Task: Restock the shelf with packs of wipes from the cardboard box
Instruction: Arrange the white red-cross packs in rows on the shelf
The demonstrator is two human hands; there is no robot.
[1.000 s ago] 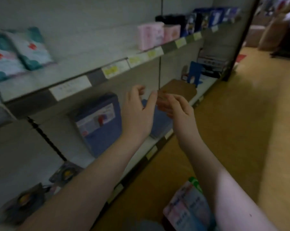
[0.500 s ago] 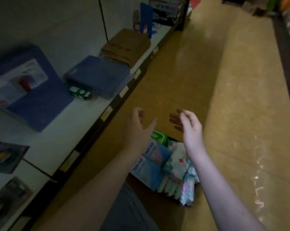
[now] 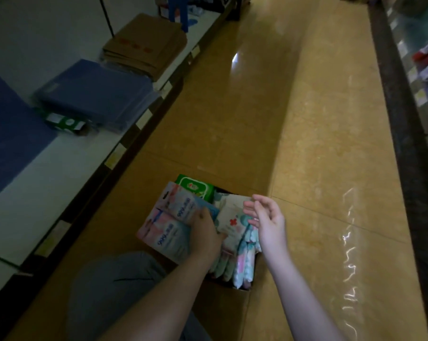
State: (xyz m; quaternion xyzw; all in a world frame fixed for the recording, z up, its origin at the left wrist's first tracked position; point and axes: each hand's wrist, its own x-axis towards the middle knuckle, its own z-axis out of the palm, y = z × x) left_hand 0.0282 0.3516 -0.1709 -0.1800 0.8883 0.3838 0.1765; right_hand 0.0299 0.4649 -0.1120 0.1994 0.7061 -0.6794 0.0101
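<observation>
Shelf runs along the left. Cardboard box sits on the floor just right of it, near, crammed w/ wipes. Pink-blue pack lies at the box's left side. Left hand curls its fingers over the pack's right edge, apparently gripping it. Right hand hovers relaxed and spread over the white red-cross pack, holding nothing. Best approach: lift the pink-blue pack straight up, w/ the right hand steadying its neighbours so none spill. Hidden: most of the left fingers, the box's depth and how many packs lie underneath. Labels too blurred to read.
</observation>
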